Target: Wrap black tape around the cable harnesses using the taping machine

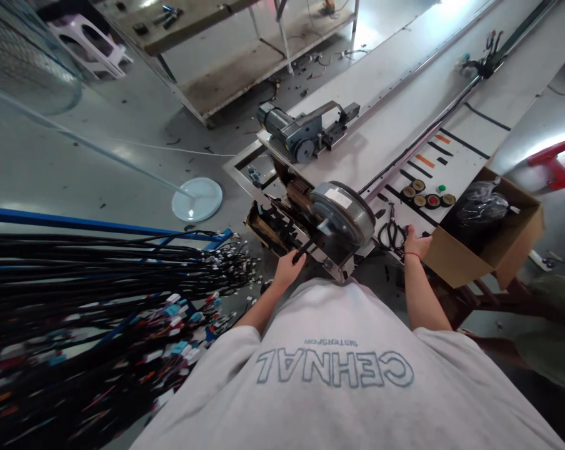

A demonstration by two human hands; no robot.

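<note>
My left hand point(289, 269) is closed around a dark strip-like piece point(305, 247), which runs up toward a round metal drum point(342, 212) at the near end of the long bench. To the right, my right hand point(416, 242) rests at the bench's near edge with its fingers bent. Small dark bits show at its fingertips, too small to name. Just left of that hand lie black-handled cutters point(392, 232). Several tape rolls point(419, 194) stand a little farther back, beside a small green cap point(442, 188).
An open cardboard box point(460, 253) with plastic-wrapped contents stands at the right. A motor unit point(292, 132) sits on the bench point(385, 119). Bundled black cables with connectors point(170, 312) fill the lower left. A white round stand base point(197, 200) is on the floor. Another person's legs point(549, 325) show at right.
</note>
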